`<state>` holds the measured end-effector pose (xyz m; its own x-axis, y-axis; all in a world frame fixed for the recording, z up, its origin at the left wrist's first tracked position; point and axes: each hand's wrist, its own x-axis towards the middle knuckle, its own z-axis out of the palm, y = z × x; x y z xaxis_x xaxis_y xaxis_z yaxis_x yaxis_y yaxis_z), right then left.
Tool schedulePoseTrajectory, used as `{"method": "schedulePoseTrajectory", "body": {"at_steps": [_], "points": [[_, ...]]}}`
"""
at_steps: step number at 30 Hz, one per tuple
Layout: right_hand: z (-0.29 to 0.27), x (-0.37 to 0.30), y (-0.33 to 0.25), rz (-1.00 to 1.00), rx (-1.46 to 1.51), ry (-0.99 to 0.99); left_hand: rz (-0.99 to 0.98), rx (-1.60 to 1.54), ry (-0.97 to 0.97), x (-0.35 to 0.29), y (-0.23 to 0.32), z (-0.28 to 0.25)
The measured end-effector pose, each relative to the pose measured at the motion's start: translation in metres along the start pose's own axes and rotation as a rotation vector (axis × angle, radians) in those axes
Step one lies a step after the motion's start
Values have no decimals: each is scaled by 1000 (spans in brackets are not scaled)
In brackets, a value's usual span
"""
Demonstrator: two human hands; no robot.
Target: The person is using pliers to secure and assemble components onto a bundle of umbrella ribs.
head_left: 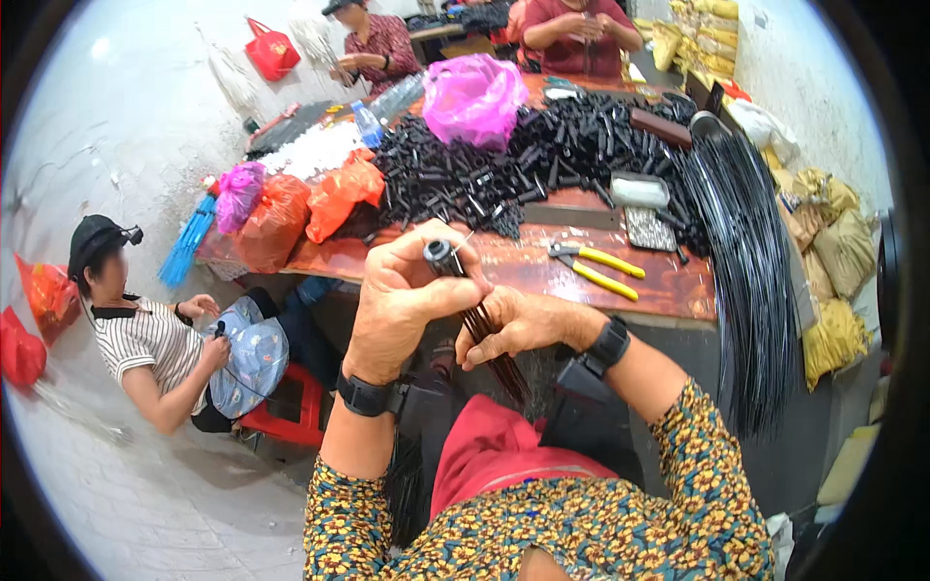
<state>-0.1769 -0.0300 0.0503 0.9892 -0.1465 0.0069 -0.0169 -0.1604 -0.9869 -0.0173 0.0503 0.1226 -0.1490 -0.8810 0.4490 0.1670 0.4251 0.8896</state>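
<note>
My left hand (pixel 395 295) is closed around a black tubular plastic part (pixel 441 256), its round grey-rimmed end turned up. One thin wire end sticks up beside that part. Thin dark wires (pixel 506 376) run down from between my hands, their lower ends hanging over my lap. My right hand (pixel 523 324) is closed on these wires just below my left fingers. Where wires and part meet is hidden by my fingers. On the table edge ahead lie pliers with yellow handles (pixel 608 276). Beyond them spreads a heap of similar black parts (pixel 465 179).
A long bundle of black wires (pixel 746 281) drapes over the table's right end. A metal tray of small pieces (pixel 649 230) stands near it. Orange bags (pixel 274 225) and a pink bag (pixel 475 100) lie on the table (pixel 678 289). A seated person (pixel 160 353) works at left; two others sit across.
</note>
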Motion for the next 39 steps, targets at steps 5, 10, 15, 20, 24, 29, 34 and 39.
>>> {"method": "schedulePoseTrajectory", "body": {"at_steps": [5,10,15,20,24,29,34,39], "points": [[7,1,45,-101,62,-137,-117,-231,-193,-24,-37,1],[6,-13,51,-65,-92,-44,-19,-378,-7,-38,-75,15],[-7,-42,-25,-279,-305,517,-3,-453,97,-49,-90,17],[-8,-38,-43,-322,-589,522,-117,-485,318,-49,-92,30],[-9,-32,-32,-423,-774,560,-45,-491,218,-47,-93,27],[-8,-24,-26,-423,-670,710,-51,-502,233,-44,-91,29],[-11,-22,-38,-116,-274,526,-36,-513,320,-44,-91,29],[-6,-22,-22,-187,22,541,-25,-507,342,-41,-96,26]]}}
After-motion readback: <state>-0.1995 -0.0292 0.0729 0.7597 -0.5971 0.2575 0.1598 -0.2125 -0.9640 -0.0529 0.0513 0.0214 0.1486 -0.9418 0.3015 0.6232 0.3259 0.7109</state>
